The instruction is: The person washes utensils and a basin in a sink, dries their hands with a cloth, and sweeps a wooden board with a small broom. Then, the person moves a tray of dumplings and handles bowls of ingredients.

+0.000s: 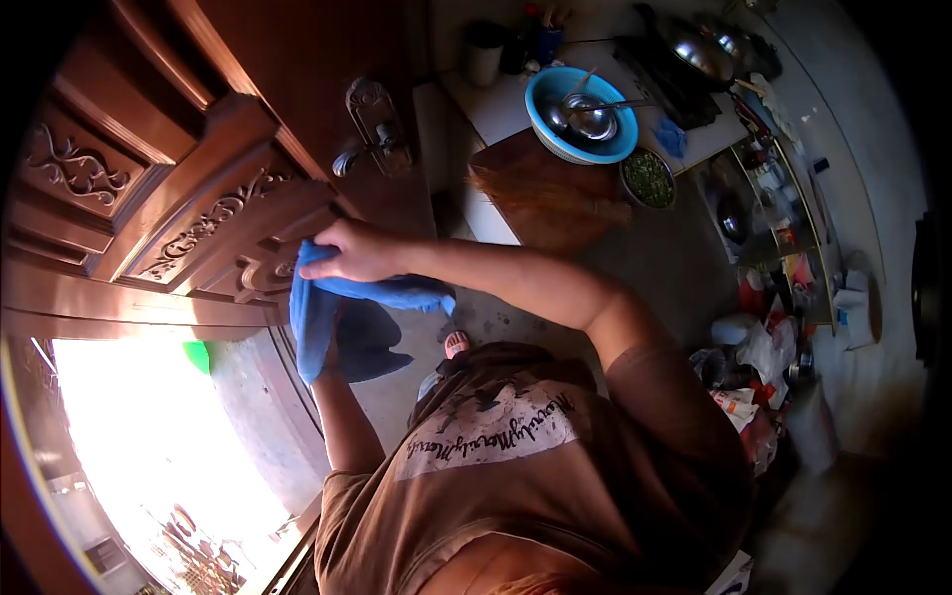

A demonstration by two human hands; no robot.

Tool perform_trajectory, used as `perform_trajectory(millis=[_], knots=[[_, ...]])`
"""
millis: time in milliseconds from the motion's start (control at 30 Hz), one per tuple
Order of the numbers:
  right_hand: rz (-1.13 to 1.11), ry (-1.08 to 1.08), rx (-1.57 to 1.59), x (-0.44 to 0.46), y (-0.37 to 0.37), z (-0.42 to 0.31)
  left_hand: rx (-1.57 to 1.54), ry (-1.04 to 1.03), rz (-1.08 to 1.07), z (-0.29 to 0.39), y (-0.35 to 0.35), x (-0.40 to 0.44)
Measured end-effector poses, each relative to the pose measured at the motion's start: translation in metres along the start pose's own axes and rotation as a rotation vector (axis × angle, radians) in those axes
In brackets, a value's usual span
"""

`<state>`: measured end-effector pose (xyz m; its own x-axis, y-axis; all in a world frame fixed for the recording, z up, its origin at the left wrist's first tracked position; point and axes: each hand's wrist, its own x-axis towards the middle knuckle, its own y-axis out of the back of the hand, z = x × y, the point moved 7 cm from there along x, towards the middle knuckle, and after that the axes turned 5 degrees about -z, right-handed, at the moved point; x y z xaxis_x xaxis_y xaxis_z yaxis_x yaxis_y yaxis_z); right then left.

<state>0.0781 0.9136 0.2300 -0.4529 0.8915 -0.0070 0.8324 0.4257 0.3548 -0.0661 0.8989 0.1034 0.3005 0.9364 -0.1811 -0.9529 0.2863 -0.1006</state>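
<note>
A blue cloth [387, 290] is pinched in my right hand [359, 252], its thumb and fingers closed on the upper edge. One part stretches to the right below that wrist; another drapes down on the left over my left hand [328, 359]. Most of my left hand lies behind the cloth, so its fingers are hidden. Below the cloth is a dark grey-blue shape [372, 342]; whether it is shadow or more fabric I cannot tell. Close to both hands stands a brown carved wooden door [213, 223] with a metal handle [380, 139].
Bright light enters a doorway at lower left. On the counter [501, 109] stands a blue basin [555, 149] holding metal bowls. Beside it are a bowl of chopped greens [650, 178] and a wok [699, 50]. Shelves and plastic bags [769, 352] line the right side.
</note>
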Motion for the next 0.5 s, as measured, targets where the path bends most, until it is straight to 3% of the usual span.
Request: perform_trajectory(millis=[33, 100, 133, 200, 267, 333, 400, 467, 500], knots=[[0.026, -0.013, 0.048, 0.028, 0.004, 0.004, -0.097, 0.064, 0.001, -0.076, 0.019, 0.007], [0.108, -0.086, 0.206, 0.070, 0.027, 0.013, 0.221, 0.076, -0.279, -0.054, -0.031, -0.017], [0.155, -0.141, 0.319, 0.082, 0.044, 0.018, 0.195, 0.099, -0.332, -0.054, -0.049, -0.024], [0.261, 0.018, 0.798, 0.098, 0.080, 0.033, 0.090, 0.097, -0.391, -0.061, -0.074, -0.039], [0.537, 0.017, 0.958, 0.090, 0.132, 0.063, 0.150, 0.099, -0.417, -0.082, -0.086, -0.047], [0.578, 0.026, 1.212, 0.051, 0.160, 0.087, 0.202, 0.099, -0.426, -0.097, -0.087, -0.050], [0.816, 0.007, 1.123, -0.030, 0.178, 0.088, 0.234, 0.099, -0.451, -0.106, -0.091, -0.055], [0.799, -0.137, 1.092, -0.070, 0.183, 0.155, 0.281, 0.131, -0.494, -0.111, -0.097, -0.055], [0.727, -0.203, 0.909, -0.093, 0.178, 0.179, 0.333, 0.132, -0.541, -0.113, -0.102, -0.053]])
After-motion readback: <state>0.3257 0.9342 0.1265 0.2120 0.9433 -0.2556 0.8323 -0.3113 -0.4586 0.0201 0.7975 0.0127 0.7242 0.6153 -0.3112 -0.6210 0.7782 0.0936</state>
